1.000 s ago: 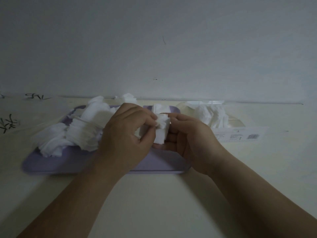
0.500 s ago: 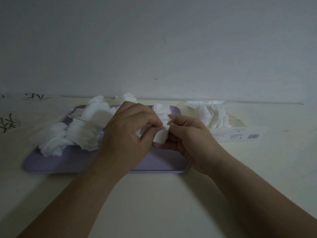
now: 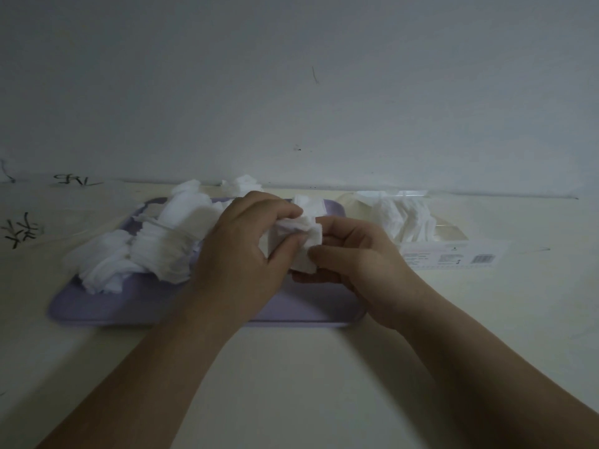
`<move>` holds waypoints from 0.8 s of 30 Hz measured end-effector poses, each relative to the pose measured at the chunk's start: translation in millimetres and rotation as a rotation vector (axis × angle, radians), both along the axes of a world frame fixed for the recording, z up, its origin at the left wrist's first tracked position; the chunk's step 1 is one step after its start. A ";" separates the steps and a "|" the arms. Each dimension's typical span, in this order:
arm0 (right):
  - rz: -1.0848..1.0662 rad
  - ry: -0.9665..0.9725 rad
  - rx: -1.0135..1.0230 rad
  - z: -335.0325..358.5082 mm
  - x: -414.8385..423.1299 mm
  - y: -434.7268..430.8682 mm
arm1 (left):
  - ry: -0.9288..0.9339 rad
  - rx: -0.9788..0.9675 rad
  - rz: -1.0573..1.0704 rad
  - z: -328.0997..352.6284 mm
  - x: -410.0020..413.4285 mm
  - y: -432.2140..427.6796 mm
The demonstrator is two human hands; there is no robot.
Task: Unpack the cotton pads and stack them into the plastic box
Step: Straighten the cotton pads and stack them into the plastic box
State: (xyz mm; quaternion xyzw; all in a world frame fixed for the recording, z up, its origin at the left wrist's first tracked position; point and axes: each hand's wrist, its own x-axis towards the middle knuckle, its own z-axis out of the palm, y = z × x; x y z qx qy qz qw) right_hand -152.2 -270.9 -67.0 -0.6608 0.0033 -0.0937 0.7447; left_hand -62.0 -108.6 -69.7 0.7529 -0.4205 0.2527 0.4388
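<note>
Over tray [image 3: 97, 306], left hand [image 3: 240, 251] and right hand [image 3: 359, 264] each keep a pinching grip on one small pad bundle [image 3: 304, 241]; judged best to square its edges before transfer to box [image 3: 453, 236], just right of tray.

Dim, flat, greyish light. Soft shadows beside forearms [image 3: 181, 367] on counter [image 3: 291, 390]. Cotton pads [image 3: 168, 241] slightly washed out, fine detail mushy. Mild wide-angle bending toward edges.
</note>
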 end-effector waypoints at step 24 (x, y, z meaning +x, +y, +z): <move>-0.534 -0.092 -0.178 -0.9 2.7 1.1 | 0.870 -0.212 -0.215 -7.2 6.5 -1.2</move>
